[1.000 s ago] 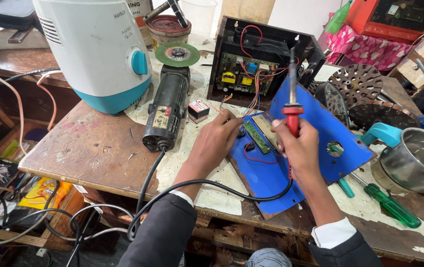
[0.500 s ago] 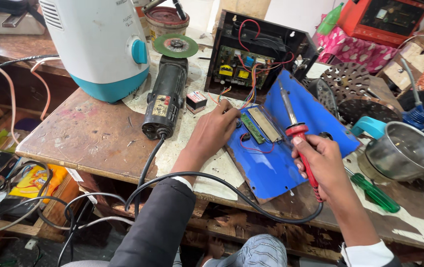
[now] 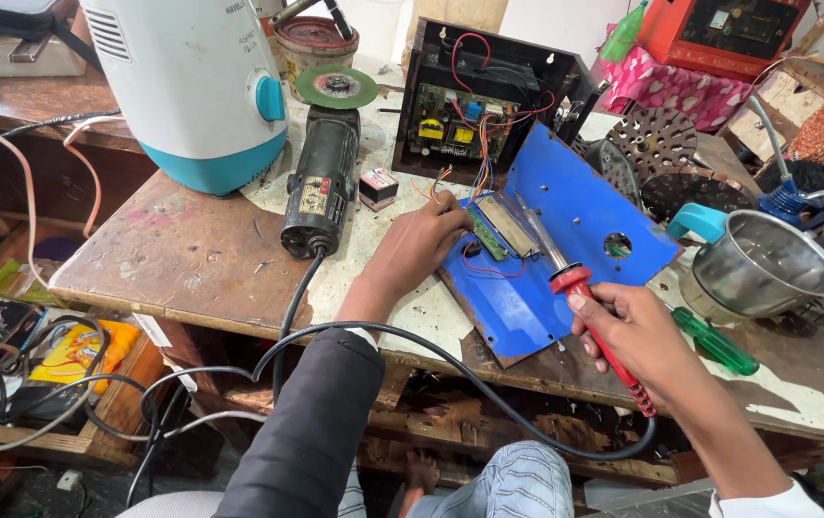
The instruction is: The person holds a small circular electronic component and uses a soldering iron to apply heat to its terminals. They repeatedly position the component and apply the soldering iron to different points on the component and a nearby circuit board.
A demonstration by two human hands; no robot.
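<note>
I see my right hand [image 3: 637, 336] low and right of centre in the frame, its fingers [image 3: 592, 305] wrapped fully around the red handle of a soldering iron [image 3: 580, 288]. The iron's metal tip slants up and left over a small circuit board [image 3: 498, 227], though I cannot tell if the tip touches it. The iron's black cable [image 3: 489, 384] loops down below the edge of the surface and back across my lap.

My left hand [image 3: 421, 245] sits at the centre of the frame, fingers curled down with the tips pressing on the left edge of the circuit board, holding nothing else. The board lies on a blue metal panel [image 3: 565, 249], which rests tilted across the worn wooden surface [image 3: 172, 259] with its lower corner at the front edge.

Coloured wires run from the board up to an open black box of electronics [image 3: 479, 105] in the upper middle. An angle grinder [image 3: 321, 173] lies left of my left hand, beside a white and teal appliance [image 3: 191, 86]. A steel pot [image 3: 767, 264] and a green screwdriver [image 3: 714, 341] sit at the right.
</note>
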